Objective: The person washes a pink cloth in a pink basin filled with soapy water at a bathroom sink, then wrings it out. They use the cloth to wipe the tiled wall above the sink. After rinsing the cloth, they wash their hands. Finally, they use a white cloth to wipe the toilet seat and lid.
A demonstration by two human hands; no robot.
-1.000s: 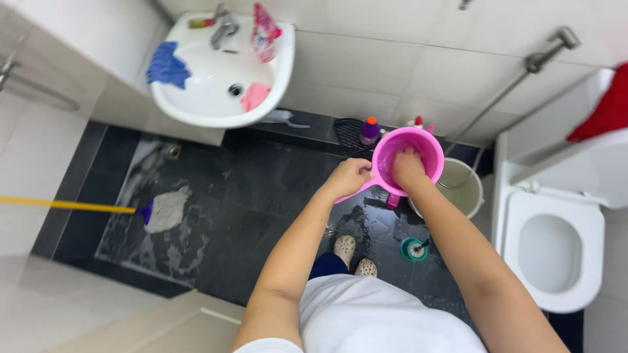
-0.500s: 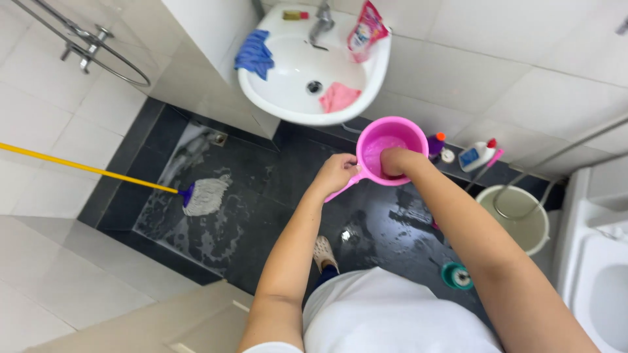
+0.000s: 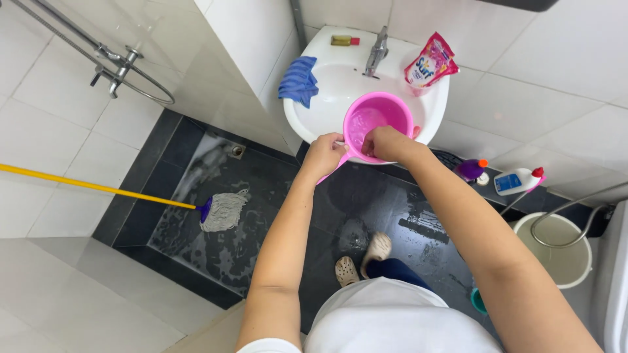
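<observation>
Left hand (image 3: 324, 155): closed on the handle of the pink scoop (image 3: 378, 124), centre frame before the white sink (image 3: 307, 117); best held level.
Right hand (image 3: 383, 142): fingers curled inside the rim, rubbing; should reach the bottom.

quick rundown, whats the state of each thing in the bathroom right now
pink scoop: held over the sink, upright
left hand: gripping the scoop handle
right hand: fingers inside the scoop
sink: tap not running
blue cloth: draped over the sink rim
mop: lying on the wet floor
floor: wet, soapy
</observation>
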